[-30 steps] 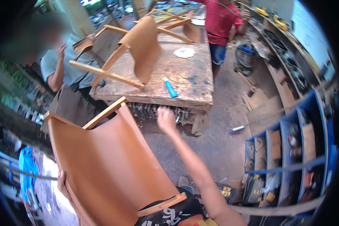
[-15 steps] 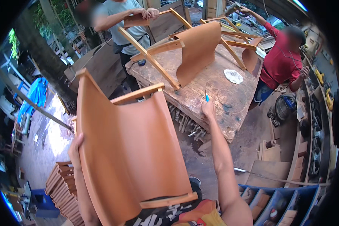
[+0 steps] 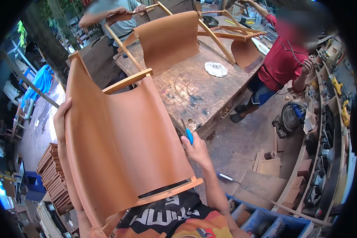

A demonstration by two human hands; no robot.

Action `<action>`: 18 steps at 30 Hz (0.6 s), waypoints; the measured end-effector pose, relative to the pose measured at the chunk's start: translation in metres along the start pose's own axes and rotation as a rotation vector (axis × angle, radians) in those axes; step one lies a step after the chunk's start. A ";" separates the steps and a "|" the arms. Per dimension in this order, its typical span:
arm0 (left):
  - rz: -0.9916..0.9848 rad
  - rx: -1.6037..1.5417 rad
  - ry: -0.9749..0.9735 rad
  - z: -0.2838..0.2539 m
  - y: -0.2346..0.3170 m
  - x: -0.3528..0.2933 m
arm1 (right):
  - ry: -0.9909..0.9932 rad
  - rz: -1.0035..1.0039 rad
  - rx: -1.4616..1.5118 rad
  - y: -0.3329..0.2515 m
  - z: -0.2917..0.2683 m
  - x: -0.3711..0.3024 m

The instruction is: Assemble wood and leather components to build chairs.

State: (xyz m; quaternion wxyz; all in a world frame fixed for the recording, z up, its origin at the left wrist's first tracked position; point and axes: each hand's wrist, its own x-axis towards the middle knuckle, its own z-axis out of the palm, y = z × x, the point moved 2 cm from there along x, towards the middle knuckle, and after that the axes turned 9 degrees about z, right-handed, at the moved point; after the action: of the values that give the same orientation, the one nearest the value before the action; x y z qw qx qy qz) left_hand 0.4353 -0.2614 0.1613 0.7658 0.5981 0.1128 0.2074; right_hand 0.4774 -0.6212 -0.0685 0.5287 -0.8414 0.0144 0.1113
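A wooden chair frame covered in tan leather (image 3: 127, 131) leans against my body, its sling seat curving toward me. My left hand (image 3: 61, 117) wraps around its left side edge. In my right hand (image 3: 196, 152) is a small knife (image 3: 189, 137) with a blue handle and a slim, dark blade pointing up and away. That hand is right beside the leather's right edge; whether it touches cannot be made out. Beyond, a worn wooden worktable (image 3: 182, 95) bears another tan leather chair (image 3: 170, 39).
A person in grey (image 3: 125, 27) holds a leather-covered piece across the table. Another in red (image 3: 279, 59) stands at its right. A white round pad (image 3: 215, 69) lies on the tabletop. Blue bins (image 3: 273, 222), a vacuum (image 3: 291, 117) and tool shelves (image 3: 325, 150) line the right; slatted wood (image 3: 53, 174) is stacked left.
My right hand has drawn back from the table with the knife to the leather's right edge. The view has swung right, and the held chair sits slightly higher and further left.
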 end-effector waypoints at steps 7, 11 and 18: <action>0.010 0.029 0.031 0.064 -0.027 0.006 | -0.259 -0.021 0.213 0.048 -0.064 0.045; 0.138 0.034 0.104 0.095 -0.051 0.024 | -0.217 -0.033 0.212 0.042 -0.088 0.074; 0.059 0.084 0.130 0.163 -0.098 0.056 | -0.320 0.004 0.166 0.073 -0.136 0.156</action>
State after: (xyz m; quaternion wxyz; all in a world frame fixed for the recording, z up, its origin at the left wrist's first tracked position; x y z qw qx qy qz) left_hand 0.5710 -0.3970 0.1131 0.7247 0.6180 0.1533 0.2635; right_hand 0.6426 -0.7604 -0.1084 0.5915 -0.7664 -0.0590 0.2435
